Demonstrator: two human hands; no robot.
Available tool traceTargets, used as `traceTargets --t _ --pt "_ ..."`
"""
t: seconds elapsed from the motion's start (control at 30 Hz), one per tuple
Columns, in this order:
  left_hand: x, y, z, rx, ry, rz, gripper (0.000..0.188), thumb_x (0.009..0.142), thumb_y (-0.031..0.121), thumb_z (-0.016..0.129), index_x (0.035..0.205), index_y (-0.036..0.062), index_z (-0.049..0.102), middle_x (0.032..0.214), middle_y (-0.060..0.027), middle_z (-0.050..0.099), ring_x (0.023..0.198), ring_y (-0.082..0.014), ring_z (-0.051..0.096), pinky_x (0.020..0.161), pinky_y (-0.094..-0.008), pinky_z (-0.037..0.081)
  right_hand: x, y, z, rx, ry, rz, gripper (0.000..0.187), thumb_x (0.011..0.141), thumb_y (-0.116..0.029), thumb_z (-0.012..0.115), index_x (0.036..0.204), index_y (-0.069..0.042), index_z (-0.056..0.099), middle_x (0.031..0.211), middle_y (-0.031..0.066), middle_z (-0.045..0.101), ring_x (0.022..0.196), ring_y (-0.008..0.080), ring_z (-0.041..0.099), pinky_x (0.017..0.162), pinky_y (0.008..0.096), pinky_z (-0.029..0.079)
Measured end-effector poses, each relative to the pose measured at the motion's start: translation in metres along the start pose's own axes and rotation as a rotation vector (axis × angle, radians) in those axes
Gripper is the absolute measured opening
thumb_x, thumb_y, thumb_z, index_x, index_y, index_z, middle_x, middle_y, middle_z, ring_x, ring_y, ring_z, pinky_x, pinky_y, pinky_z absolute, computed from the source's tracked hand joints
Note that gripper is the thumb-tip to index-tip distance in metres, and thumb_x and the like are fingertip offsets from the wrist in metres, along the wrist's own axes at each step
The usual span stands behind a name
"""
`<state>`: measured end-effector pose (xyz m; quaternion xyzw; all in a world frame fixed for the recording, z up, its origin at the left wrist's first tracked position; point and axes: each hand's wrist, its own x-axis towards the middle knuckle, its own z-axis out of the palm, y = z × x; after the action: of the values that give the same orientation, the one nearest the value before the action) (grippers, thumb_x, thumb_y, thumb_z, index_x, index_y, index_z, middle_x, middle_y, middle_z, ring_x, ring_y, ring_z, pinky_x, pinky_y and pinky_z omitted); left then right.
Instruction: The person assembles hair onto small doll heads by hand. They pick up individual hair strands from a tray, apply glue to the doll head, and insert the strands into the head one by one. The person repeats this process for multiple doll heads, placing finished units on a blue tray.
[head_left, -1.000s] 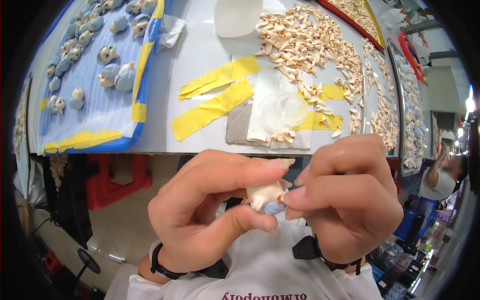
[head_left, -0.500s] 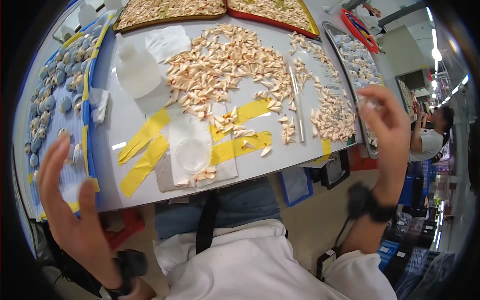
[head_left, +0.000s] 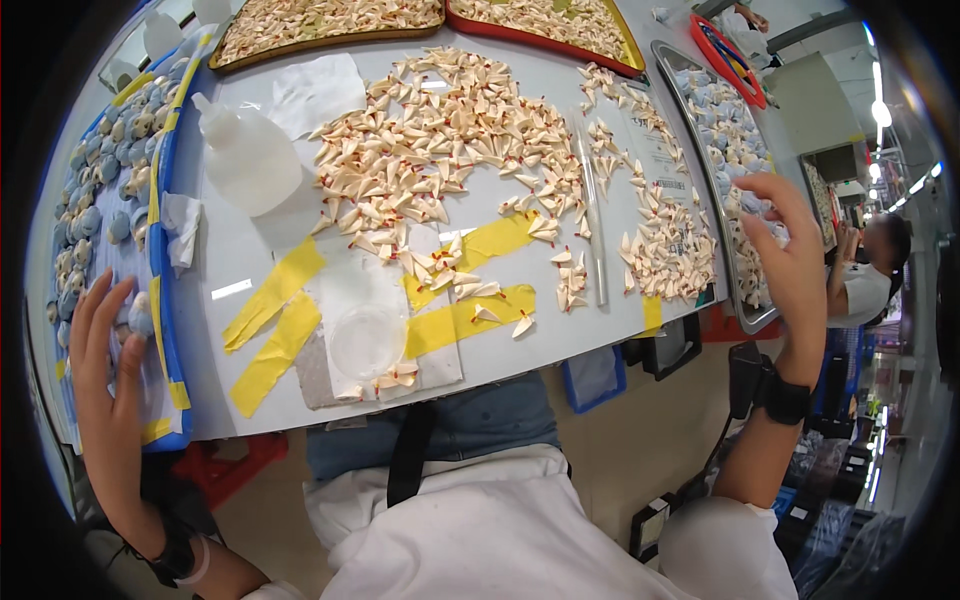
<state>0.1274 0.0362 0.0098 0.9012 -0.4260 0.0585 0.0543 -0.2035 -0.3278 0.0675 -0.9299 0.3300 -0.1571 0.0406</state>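
Note:
My left hand is over the blue-rimmed tray at the left, fingers and thumb apart. A small blue-and-cream rounded piece lies beside its thumb and index finger; I cannot tell whether they touch it. My right hand hovers at the metal tray on the right, fingers curved and thumb apart. Blue-and-white pieces fill that tray and show through the gap between thumb and fingers. Between my hands, many small cream pointed pieces with red tips lie spread on the white table.
A translucent squeeze bottle stands at left. Near the front edge, a round clear dish rests on a board among yellow tape strips. A clear rod lies right of centre. Two trays of cream pieces are at the back. Another person sits far right.
My left hand has moved down and outward, closer to the pieces in the blue-rimmed tray. My right hand has shifted slightly right and down. The view has tilted a little.

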Motion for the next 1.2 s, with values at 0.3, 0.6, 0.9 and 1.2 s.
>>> traceTargets --t 0.3,0.6,0.9,1.2 --pt "-0.010 -0.025 -0.009 -0.306 -0.004 -0.197 0.017 0.084 0.000 0.047 0.100 0.0022 0.053 0.110 -0.0094 0.054 0.098 -0.0199 0.052 0.079 -0.0288 0.040 0.025 -0.023 0.041 0.161 -0.206 0.079 0.012 0.071 0.002 0.057 0.082 0.002 0.055 0.074 0.0107 0.057 0.068 0.0188 0.055 0.063 0.0278 0.042" --pt "-0.023 -0.010 -0.018 -0.374 0.128 -0.037 0.013 0.086 0.000 0.046 0.097 0.0019 0.052 0.110 -0.0105 0.052 0.100 -0.0200 0.050 0.078 -0.0268 0.042 0.017 -0.034 0.035 0.086 -0.051 -0.041 0.014 0.074 0.001 0.053 0.087 -0.001 0.056 0.076 0.0125 0.056 0.070 0.0241 0.055 0.066 0.0306 0.042" --pt "-0.058 0.058 -0.003 -1.334 0.244 0.033 0.044 0.076 0.028 0.067 0.103 0.0020 0.044 0.097 -0.0167 0.047 0.080 -0.0216 0.054 0.066 -0.0275 0.047 -0.006 -0.107 0.009 0.607 0.039 0.029 0.011 0.074 0.007 0.057 0.085 0.006 0.058 0.083 0.0053 0.060 0.077 0.0114 0.055 0.072 0.0218 0.043" --pt "-0.063 0.112 0.016 -1.851 0.036 -0.009 0.041 0.075 0.030 0.069 0.092 -0.0002 0.048 0.086 -0.0154 0.050 0.063 -0.0180 0.057 0.052 -0.0220 0.046 0.005 -0.175 0.039 0.960 -0.294 -0.101 0.016 0.069 0.012 0.057 0.082 0.004 0.056 0.081 0.0097 0.059 0.077 0.0137 0.056 0.072 0.0224 0.044"
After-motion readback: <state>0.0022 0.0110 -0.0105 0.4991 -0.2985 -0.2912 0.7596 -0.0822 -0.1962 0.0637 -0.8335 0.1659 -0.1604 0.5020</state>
